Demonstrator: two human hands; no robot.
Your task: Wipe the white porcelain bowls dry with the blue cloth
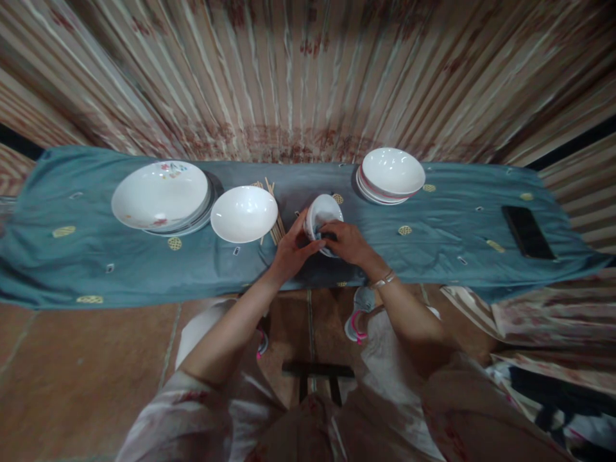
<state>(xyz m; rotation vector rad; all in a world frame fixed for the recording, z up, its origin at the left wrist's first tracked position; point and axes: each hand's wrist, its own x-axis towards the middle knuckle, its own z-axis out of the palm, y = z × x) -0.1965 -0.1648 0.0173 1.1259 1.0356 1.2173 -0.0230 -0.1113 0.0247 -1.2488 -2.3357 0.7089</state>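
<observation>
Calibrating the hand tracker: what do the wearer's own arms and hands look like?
Left hand and right hand: no gloves visible. Silvery bracelet on the right wrist; none seen on the left. Left sleeve is loose, pale, with a reddish print, ending near the elbow. Right sleeve looks similar but darker; its edge is unclear.

Along the long teal fabric tablecloth (433, 256), left to right: stacked round white dishes (161, 199), shallow round white bowl (244, 215) (slim wooden chopsticks (278, 230) just beside it), small round white bowl (327, 206), stacked round white bowls (392, 173), black rectangular phone (528, 232).
</observation>
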